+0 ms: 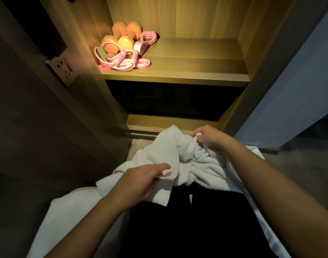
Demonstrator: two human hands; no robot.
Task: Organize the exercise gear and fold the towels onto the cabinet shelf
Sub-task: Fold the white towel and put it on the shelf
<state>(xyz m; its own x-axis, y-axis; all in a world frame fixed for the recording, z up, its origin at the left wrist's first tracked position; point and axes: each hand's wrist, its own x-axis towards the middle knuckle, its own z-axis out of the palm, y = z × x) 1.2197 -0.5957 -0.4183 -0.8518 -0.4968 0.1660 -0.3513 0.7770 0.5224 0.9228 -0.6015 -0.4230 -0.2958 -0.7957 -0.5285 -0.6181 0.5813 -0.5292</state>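
- We hold a white towel in front of us, low down, just before the bottom of the cabinet. It is all bunched up and twisted in the middle, not folded yet.
- Our right hand has its fingers curled and pinches the twisted top part of the towel.
- Our left hand holds the near edge of the towel. The pointing finger sticks out straight, the thumb lies on the cloth, and the other fingers are tucked under it.
- The towel hangs over our dark lap. White bedding lies on both sides of us.
- Up on the wooden shelf, in the left back corner, sits the exercise gear in one little heap under a warm yellow light.
- There are two orange dumbbells at the back, side by side.
- A pink jump rope lies coiled in front of them, touching them.
- A pink band lies beside the rope, and a pink ring leans by the dumbbells.
- The right part of the shelf is bare wood.
- Under the shelf there is a dark space.
- A wall socket is on the dim wall to the left. A blue-grey panel stands to the right.
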